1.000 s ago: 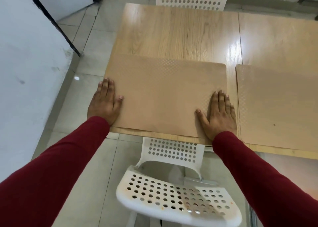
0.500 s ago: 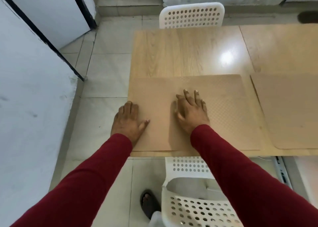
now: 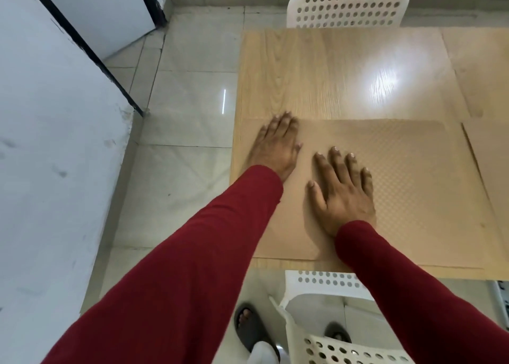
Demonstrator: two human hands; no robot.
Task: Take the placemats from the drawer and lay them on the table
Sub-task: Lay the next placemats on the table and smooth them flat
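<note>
A tan textured placemat (image 3: 413, 187) lies flat on the near left part of the light wooden table (image 3: 316, 68). My left hand (image 3: 275, 148) rests flat on the mat's far left corner with straight fingers. My right hand (image 3: 341, 192) lies flat on the mat's left half, fingers spread. A second tan placemat (image 3: 493, 165) lies to the right, cut off by the frame edge. A third mat (image 3: 484, 68) shows at the far right of the table. No drawer is in view.
A white perforated chair (image 3: 347, 4) stands at the table's far side. Another white chair (image 3: 330, 322) is tucked under the near edge, by my sandalled feet. A white wall with a black strip (image 3: 82, 44) runs along the left, with tiled floor between.
My right hand slid from the mat's right edge to its left half. My left hand moved from the near left edge up to the far left corner. The view shifted left.
</note>
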